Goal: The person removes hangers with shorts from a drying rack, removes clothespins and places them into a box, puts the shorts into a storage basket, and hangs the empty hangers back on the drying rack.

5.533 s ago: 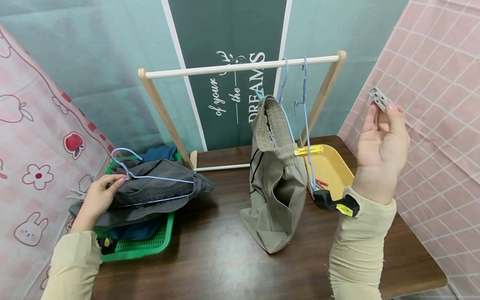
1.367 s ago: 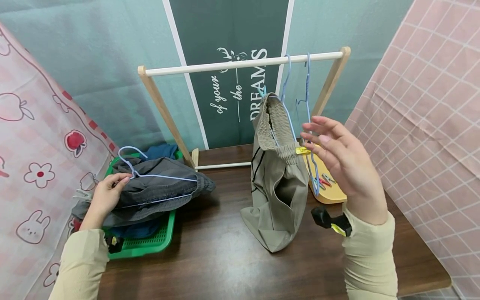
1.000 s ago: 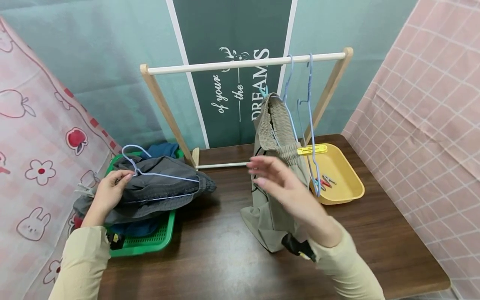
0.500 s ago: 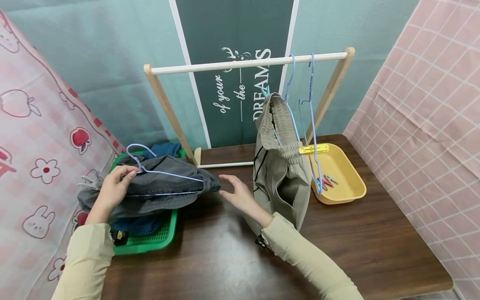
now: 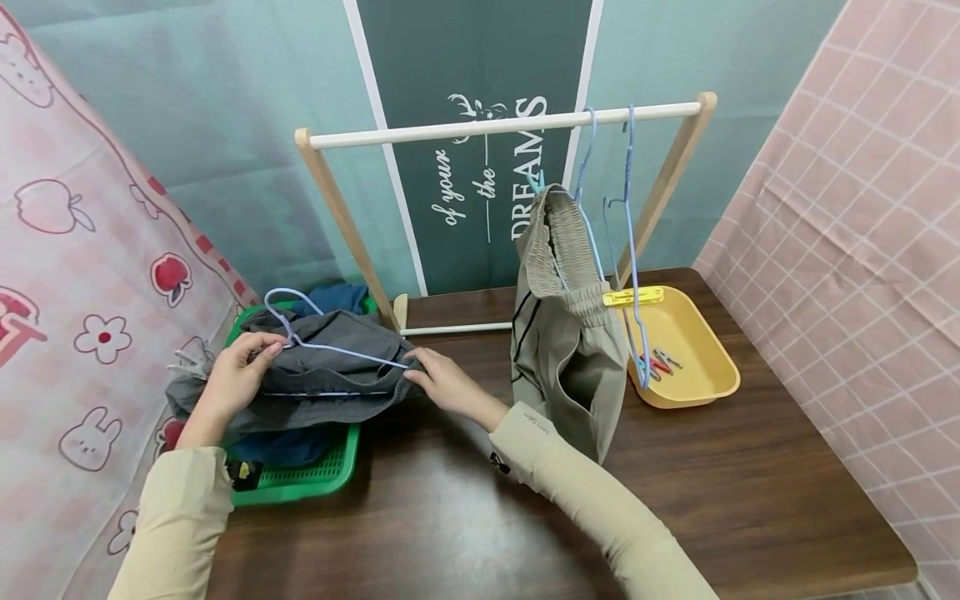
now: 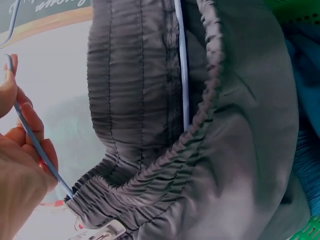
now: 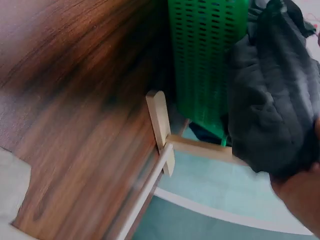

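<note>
My left hand [image 5: 238,379] pinches the neck of a light blue clothes hanger [image 5: 348,354]. The hanger runs inside the elastic waistband of dark grey pants [image 5: 322,410], held over the green basket. A pale clothespin [image 5: 189,363] grips the waistband's left end; in the left wrist view, part of this clothespin [image 6: 109,230] shows at the lower edge. My right hand [image 5: 453,388] pinches the waistband's right end, next to the hanger's tip. The right wrist view shows the bunched grey cloth [image 7: 275,90], with only part of that hand visible.
A wooden rack with a white rail [image 5: 450,131] stands behind. Khaki pants [image 5: 558,333] hang from it, with a yellow clothespin [image 5: 633,297]; another blue hanger [image 5: 632,225] hangs beside. A yellow tray [image 5: 708,350] holds several clothespins. Blue cloth lies in the green basket [image 5: 341,467].
My right hand, which held a silver clothespin 5.5 seconds ago, has moved left from beside the tray past the khaki pants and taken hold of the grey waistband's right end. The left hand keeps its pinch.
</note>
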`<state>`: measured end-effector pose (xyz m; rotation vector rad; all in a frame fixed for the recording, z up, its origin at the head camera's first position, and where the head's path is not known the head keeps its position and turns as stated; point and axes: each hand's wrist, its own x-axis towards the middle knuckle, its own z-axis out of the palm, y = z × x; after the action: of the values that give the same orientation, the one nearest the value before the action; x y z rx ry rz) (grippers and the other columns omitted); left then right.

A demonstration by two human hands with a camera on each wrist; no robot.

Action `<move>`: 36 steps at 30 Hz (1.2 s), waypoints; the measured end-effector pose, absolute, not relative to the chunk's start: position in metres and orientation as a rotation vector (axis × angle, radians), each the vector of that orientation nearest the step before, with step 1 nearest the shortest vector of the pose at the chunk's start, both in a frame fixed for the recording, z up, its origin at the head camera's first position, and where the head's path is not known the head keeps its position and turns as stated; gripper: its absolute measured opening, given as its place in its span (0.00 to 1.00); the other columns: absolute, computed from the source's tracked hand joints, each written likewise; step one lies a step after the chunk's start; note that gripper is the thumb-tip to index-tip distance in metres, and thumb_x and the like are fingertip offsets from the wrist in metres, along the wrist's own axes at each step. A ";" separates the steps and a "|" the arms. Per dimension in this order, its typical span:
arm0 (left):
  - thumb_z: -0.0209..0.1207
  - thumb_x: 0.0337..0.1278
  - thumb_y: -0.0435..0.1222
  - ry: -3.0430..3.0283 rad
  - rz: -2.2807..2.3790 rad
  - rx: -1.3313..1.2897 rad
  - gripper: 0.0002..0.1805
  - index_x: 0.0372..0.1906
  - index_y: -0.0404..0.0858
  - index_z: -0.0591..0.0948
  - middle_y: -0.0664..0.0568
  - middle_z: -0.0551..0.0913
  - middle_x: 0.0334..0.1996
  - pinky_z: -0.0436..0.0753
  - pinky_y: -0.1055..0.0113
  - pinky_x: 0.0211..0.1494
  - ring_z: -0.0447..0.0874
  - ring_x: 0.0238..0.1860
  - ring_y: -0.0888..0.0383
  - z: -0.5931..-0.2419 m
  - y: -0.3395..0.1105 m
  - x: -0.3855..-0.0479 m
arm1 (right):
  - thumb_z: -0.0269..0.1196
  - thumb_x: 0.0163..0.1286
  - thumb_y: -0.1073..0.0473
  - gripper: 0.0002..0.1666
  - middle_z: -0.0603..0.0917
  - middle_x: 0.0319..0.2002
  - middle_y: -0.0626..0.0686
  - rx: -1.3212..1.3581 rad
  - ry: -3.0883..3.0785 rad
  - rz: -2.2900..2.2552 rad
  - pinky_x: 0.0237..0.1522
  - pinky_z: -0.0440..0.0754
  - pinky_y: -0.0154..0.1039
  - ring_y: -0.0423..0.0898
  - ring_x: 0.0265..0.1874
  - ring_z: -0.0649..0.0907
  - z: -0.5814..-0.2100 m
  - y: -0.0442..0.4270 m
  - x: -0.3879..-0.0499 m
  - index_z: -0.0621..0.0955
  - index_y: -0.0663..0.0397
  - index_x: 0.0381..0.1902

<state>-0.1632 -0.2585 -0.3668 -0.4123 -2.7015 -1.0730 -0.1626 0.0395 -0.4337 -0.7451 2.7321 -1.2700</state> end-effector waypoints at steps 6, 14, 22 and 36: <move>0.51 0.70 0.39 -2.662 -1.069 -0.360 0.17 0.51 0.30 0.80 0.58 0.76 0.44 0.64 0.74 0.43 0.61 0.41 0.85 -0.366 -0.259 -0.163 | 0.52 0.73 0.60 0.10 0.80 0.38 0.57 -0.467 2.725 -1.377 0.40 0.71 0.37 0.46 0.35 0.74 -0.433 0.030 -0.167 0.77 0.58 0.46; 0.47 0.68 0.34 -2.124 -1.142 0.152 0.16 0.49 0.34 0.82 0.81 0.66 0.34 0.63 0.80 0.48 0.64 0.40 0.81 -0.358 -0.269 -0.158 | 0.53 0.73 0.60 0.10 0.80 0.38 0.59 -0.277 2.594 -1.553 0.40 0.71 0.38 0.47 0.35 0.74 -0.438 0.038 -0.171 0.79 0.59 0.45; 0.35 0.60 0.25 -2.259 -1.131 0.577 0.25 0.55 0.38 0.78 0.60 0.76 0.45 0.66 0.68 0.57 0.72 0.50 0.62 -0.367 -0.294 -0.155 | 0.55 0.70 0.62 0.10 0.81 0.38 0.60 -0.194 2.501 -1.713 0.39 0.70 0.34 0.47 0.35 0.74 -0.439 0.047 -0.180 0.80 0.62 0.41; 0.44 0.66 0.33 -2.481 -0.939 0.134 0.15 0.43 0.23 0.74 0.28 0.72 0.49 0.43 0.38 0.66 0.61 0.54 0.30 -0.386 -0.304 -0.151 | 0.54 0.71 0.65 0.11 0.77 0.27 0.52 -0.125 2.267 -1.917 0.34 0.71 0.31 0.39 0.26 0.72 -0.433 0.051 -0.182 0.78 0.70 0.42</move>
<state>-0.1511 -0.3041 -0.3861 0.1344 -2.4814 -0.9395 -0.1817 0.0505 -0.4335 -0.1249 2.2671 -1.9170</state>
